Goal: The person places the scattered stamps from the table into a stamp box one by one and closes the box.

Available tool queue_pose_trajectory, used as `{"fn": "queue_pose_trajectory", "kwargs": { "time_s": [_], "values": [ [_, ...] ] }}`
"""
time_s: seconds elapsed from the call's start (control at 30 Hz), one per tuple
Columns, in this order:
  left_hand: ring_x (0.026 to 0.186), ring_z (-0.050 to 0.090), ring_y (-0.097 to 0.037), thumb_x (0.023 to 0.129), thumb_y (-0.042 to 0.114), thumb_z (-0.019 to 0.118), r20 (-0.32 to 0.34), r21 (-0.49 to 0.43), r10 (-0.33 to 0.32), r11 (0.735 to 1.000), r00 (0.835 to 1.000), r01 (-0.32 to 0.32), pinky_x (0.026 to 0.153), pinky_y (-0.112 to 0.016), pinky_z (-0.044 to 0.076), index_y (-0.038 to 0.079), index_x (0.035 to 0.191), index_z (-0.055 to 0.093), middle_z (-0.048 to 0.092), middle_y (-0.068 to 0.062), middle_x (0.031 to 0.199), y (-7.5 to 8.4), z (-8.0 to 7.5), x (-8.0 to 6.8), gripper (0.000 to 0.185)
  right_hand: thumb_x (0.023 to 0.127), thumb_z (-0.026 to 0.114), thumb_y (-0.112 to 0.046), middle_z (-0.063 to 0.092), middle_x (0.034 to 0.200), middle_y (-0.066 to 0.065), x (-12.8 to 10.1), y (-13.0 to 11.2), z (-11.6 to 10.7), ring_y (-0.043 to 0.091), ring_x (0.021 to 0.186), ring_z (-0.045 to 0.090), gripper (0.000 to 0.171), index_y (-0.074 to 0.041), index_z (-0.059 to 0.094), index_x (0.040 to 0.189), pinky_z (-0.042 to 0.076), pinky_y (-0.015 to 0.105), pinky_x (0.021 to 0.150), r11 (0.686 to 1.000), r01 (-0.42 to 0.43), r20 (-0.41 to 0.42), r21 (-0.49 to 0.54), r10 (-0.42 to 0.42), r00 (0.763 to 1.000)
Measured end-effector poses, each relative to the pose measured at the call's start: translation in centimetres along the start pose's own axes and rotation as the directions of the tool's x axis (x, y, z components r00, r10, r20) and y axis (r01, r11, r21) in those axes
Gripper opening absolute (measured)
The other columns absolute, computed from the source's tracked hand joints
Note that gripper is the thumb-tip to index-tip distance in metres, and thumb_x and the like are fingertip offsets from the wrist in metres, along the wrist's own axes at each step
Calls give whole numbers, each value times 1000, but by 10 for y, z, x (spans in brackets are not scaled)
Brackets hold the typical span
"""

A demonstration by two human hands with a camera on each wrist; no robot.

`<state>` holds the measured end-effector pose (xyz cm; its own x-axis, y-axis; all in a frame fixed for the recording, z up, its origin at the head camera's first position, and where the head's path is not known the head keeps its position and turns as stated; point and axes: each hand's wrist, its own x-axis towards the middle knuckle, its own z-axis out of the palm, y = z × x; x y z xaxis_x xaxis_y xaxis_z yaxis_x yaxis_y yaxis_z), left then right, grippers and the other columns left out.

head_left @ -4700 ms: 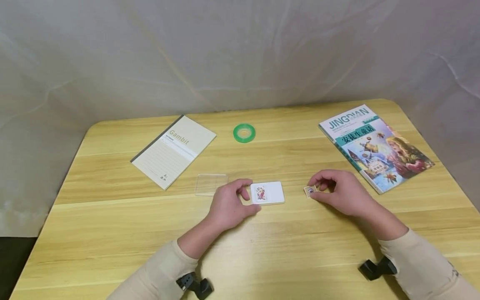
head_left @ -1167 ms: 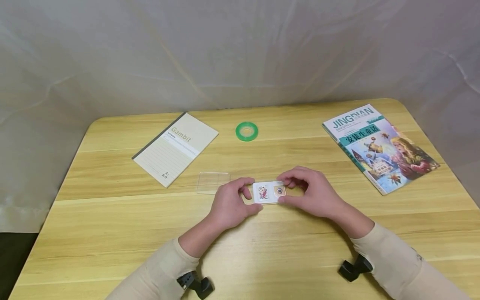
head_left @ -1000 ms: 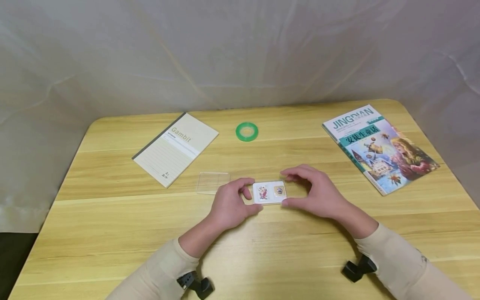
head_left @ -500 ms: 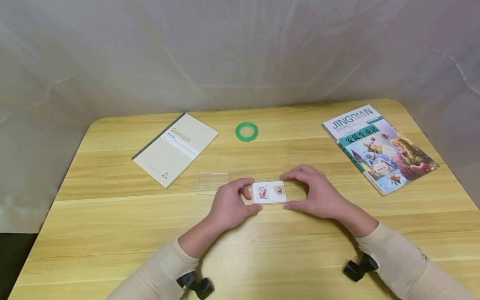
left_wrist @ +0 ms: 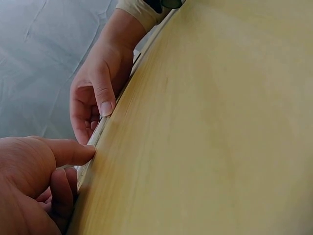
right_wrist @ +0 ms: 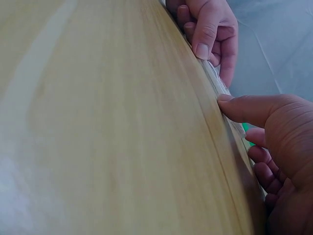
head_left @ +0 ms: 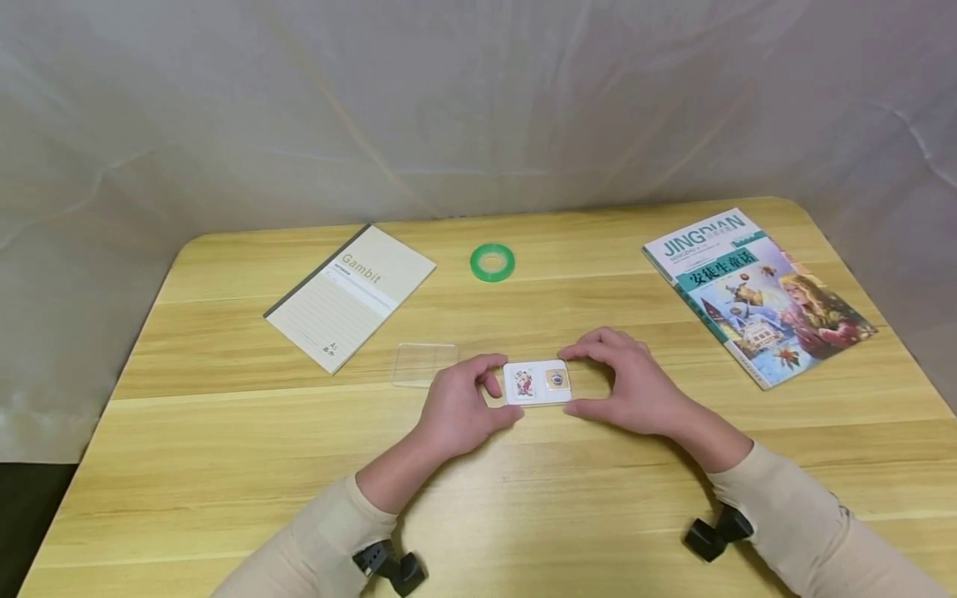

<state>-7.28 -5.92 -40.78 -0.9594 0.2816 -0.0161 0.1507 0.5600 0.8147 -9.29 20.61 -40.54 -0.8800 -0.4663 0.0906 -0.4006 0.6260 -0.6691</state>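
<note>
Two stamps [head_left: 538, 382] in white tray [head_left: 537, 398], left hand [head_left: 456, 407] and right hand [head_left: 635, 390] grip pinching its ends

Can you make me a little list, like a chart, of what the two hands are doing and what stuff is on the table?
Left hand: grips the left end of the small white rectangular tray
Right hand: thumb and fingers pinch the tray's right end
In the tray: two small picture stickers side by side
Left of tray: clear plastic rectangular lid, flat
Far left: beige Gambit notebook
Far middle: green tape roll
Right: colourful picture book
Surface: wooden table
</note>
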Motion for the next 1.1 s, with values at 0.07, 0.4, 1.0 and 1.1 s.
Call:
{"fn": "queue_pose_trajectory", "kwargs": {
  "time_s": [0.07,0.4,1.0,1.1],
  "values": [
    [56,47,-10,70,16,92,11,-8,-8,1000,1000,8,52,-25,39,4,126,66,59,4,79,0,-1,0,63,71,92,-35,57,115,-5,0,0,0,19,110,50,59,-21,69,124,30,50,94,1000,-1,0,3,1,1000],
    [63,56,-14,72,8,89,68,-142,15,990,998,-5,56,-26,48,0,133,59,62,-3,91,6,-14,-4,69,71,92,-36,57,114,-6,0,1,1,18,108,51,59,-21,70,123,31,49,93,1000,7,-11,3,-7,1000],
    [76,50,-21,68,8,93,-105,97,221,973,970,-211,66,-33,45,0,132,62,60,-9,100,-28,-76,-2,72,70,93,-34,57,113,-5,1,1,1,19,108,51,59,-20,70,122,30,49,94,1000,7,-15,-3,-7,1000],
    [83,50,-25,67,9,93,-98,110,201,975,975,-191,72,-38,45,0,133,61,60,-11,104,-35,-85,-3,74,70,93,-34,57,112,-5,0,1,1,20,108,51,59,-20,70,122,30,48,93,1000,4,-13,-4,-4,1000]
  ]
}}
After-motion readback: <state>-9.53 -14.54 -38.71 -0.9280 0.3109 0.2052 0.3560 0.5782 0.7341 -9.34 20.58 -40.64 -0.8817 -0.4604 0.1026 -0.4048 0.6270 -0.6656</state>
